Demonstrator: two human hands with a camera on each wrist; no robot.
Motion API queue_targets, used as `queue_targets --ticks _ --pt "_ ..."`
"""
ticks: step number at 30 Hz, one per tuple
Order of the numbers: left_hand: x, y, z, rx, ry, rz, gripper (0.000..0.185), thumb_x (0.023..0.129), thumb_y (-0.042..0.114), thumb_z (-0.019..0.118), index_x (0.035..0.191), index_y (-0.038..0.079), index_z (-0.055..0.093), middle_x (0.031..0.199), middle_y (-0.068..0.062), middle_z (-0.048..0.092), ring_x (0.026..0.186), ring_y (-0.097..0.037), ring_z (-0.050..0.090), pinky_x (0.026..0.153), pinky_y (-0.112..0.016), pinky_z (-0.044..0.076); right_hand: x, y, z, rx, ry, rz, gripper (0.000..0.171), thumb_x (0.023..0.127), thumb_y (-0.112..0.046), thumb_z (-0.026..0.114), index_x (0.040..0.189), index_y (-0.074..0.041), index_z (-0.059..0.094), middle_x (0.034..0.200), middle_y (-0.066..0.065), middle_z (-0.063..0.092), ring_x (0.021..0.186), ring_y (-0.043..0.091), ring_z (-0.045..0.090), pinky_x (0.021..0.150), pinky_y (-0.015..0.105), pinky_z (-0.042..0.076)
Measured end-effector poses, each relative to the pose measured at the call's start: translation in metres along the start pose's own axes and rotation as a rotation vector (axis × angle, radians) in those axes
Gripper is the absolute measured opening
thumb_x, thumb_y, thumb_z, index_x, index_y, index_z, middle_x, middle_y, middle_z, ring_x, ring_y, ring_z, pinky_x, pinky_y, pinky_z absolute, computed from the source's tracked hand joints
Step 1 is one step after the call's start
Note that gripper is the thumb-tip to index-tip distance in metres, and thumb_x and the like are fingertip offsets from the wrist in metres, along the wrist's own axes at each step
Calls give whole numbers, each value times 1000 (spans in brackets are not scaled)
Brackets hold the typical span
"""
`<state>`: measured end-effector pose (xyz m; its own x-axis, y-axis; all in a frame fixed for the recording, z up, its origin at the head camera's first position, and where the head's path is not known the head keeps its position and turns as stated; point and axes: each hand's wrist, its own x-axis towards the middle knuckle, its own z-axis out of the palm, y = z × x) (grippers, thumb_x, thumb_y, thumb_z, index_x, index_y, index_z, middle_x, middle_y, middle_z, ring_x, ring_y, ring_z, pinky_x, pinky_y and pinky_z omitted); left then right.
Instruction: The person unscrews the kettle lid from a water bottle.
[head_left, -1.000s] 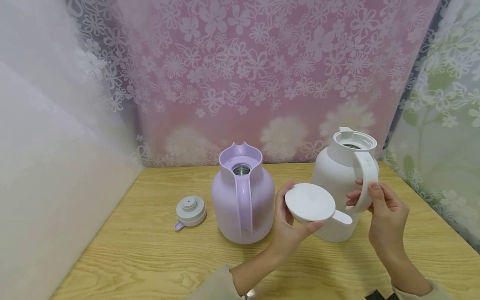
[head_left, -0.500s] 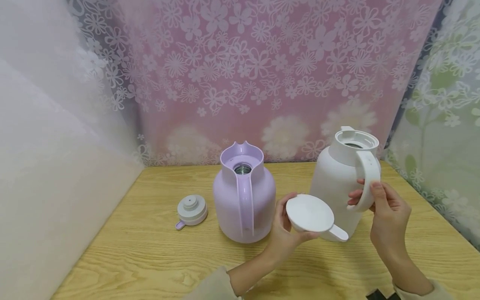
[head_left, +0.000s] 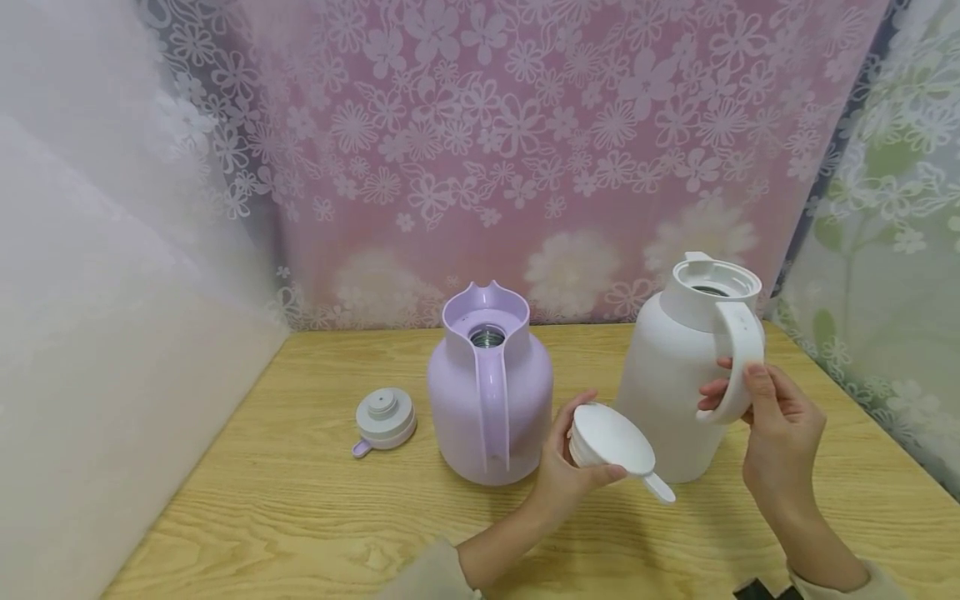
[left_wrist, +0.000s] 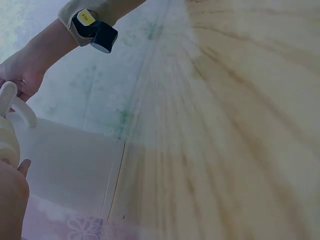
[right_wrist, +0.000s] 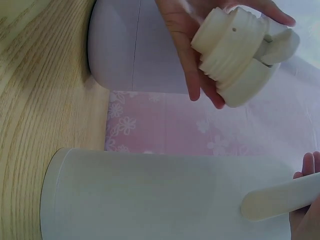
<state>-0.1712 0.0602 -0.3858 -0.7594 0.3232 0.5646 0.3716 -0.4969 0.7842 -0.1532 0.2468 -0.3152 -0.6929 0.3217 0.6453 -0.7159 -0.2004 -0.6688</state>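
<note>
In front of the white jug, my left hand [head_left: 562, 467] holds a white screw-in lid [head_left: 613, 437] between thumb and fingers. The lid is tilted, its flat top up and its tab pointing down to the right. Its threaded underside [right_wrist: 232, 47] shows in the right wrist view. My right hand [head_left: 783, 429] grips the handle [head_left: 742, 358] of the white vacuum jug [head_left: 667, 383], which stands upright with its mouth uncovered. Left of my left hand stands a lilac vacuum jug [head_left: 450, 408], also uncovered, handle toward me.
A grey and white lid [head_left: 385, 417] with a lilac tab lies on the wooden table [head_left: 300, 517] left of the lilac jug. A pink floral curtain [head_left: 465, 167] hangs behind the table, and pale sheets flank both sides.
The white lid has come lower and a little left in my left hand, tipping so that its tab points further down. My right hand keeps its hold on the jug handle.
</note>
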Motion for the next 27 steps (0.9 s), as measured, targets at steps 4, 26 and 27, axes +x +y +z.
queue_targets --ticks 4,26,27 --pt "-1 -6 -3 33 9 -6 80 63 30 67 128 10 26 109 -11 41 96 -20 43 78 -35 38 0 0 -1 16 -12 -1 23 85 2 39 92 23 46 64 21 56 51 25 54 55 27 46" --pt "-1 1 -9 263 93 -171 61 62 10 71 113 10 38 103 -2 42 88 -13 43 72 -26 41 1 1 -1 32 -6 2 22 84 3 39 91 24 46 64 22 55 50 25 53 55 27 46" --pt "-1 1 -9 265 83 -167 60 62 10 71 113 9 39 103 -2 42 88 -12 44 71 -26 42 1 1 -1 32 -5 3 22 84 3 39 91 23 46 64 21 55 50 25 53 55 27 46"
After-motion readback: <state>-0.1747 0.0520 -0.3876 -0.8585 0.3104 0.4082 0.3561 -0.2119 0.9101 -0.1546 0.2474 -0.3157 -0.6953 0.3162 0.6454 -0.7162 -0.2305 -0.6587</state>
